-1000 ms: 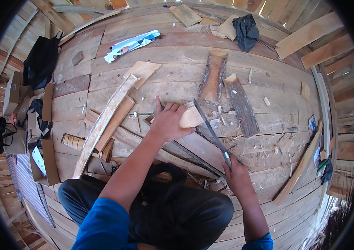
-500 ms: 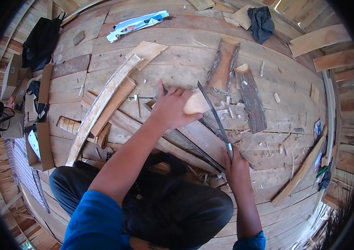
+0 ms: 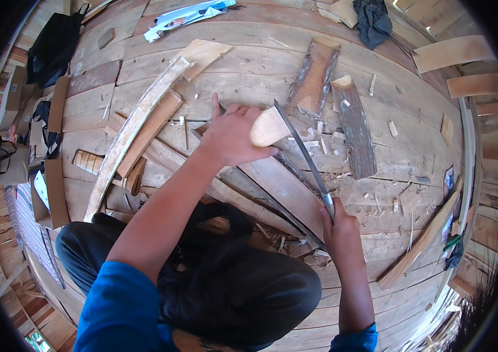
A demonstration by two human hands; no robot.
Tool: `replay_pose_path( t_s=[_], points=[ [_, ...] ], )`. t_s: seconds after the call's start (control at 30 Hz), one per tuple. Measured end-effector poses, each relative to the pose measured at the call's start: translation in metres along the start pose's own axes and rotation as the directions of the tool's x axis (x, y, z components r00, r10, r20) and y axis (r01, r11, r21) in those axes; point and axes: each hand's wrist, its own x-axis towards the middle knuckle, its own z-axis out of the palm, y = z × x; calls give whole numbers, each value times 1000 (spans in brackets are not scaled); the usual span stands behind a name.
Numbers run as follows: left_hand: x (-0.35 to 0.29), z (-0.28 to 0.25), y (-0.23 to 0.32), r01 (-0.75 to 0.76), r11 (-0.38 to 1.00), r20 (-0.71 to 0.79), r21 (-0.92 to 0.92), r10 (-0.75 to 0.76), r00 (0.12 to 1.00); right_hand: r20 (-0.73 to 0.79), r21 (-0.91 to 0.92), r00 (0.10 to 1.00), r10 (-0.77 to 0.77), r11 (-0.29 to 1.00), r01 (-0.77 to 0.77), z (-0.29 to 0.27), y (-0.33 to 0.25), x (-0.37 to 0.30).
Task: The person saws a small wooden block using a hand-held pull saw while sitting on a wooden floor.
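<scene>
My left hand is closed around a pale wooden block and presses it against a long plank lying in front of my knees. In my right hand is the handle of a long-bladed knife, its metal collar showing just above the fingers. The blade slants up and left, its edge at the right end of the block; whether it touches the wood I cannot tell. My fingers hide the block's left part.
Two bark-edged slabs lie beyond the block, among small chips. Long strips lie at the left, near cardboard boxes. A dark bag sits at the far right, and a plank lies along the right side.
My right hand has moved a little to the right and toward me, drawing the knife with it. My left hand keeps its hold on the block. The whole view has shifted slightly.
</scene>
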Motion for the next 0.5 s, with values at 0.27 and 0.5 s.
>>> replay_pose_path(
  t_s=[0.27,0.5],
  points=[
    [-2,7,-4,-39,999,-15,8,39,999,82,51,996,-29,998,25,-23,2,-2],
    [6,5,1,65,998,12,15,-65,998,45,40,999,-8,999,6,-27,-8,19]
  ],
)
